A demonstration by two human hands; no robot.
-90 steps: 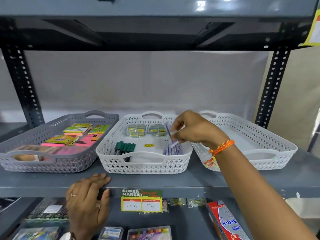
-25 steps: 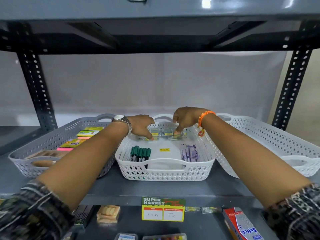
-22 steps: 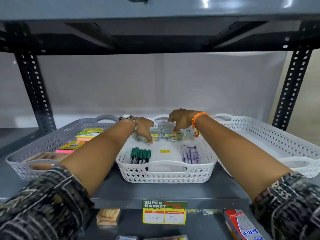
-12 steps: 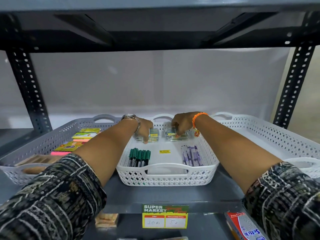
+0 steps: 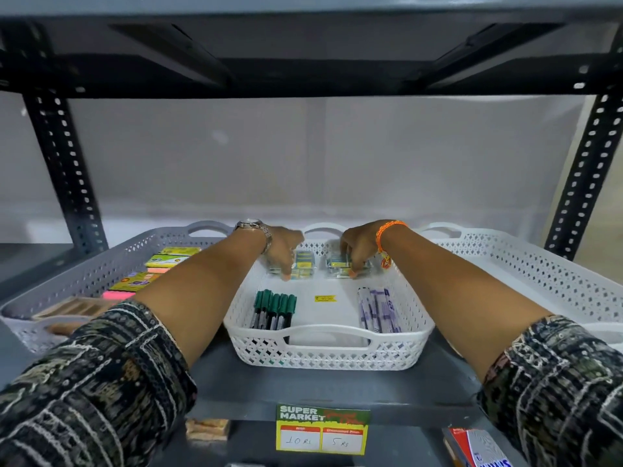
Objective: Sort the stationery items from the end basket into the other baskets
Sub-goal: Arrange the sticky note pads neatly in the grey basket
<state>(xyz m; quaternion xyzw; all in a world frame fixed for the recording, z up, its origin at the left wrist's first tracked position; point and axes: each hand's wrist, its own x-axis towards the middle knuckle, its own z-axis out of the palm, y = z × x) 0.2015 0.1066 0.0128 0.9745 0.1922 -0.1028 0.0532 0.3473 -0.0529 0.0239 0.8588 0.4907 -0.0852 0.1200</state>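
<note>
The middle white basket (image 5: 327,330) holds green-capped pens (image 5: 274,308) at front left, purple pens (image 5: 377,310) at front right and small clear boxes with yellow labels (image 5: 305,262) along its back wall. My left hand (image 5: 283,252), with a watch on the wrist, has its fingers curled down onto the left group of boxes. My right hand (image 5: 357,251), with an orange thread on the wrist, pinches the right group of boxes (image 5: 337,264). The white end basket (image 5: 526,271) on the right shows no items inside. The grey basket (image 5: 111,261) on the left holds sticky-note pads (image 5: 168,261).
A yellow price sticker (image 5: 325,298) lies on the middle basket's floor. The upper shelf (image 5: 303,72) hangs low overhead, with perforated black uprights (image 5: 64,170) at both sides. A supermarket price tag (image 5: 322,429) hangs on the shelf's front edge, above goods on the lower shelf.
Both hands stay on the small boxes at the back of the middle basket, shifting them slightly. The camera has moved closer and lower. Earlier, my right hand put a purple pen into this basket.
</note>
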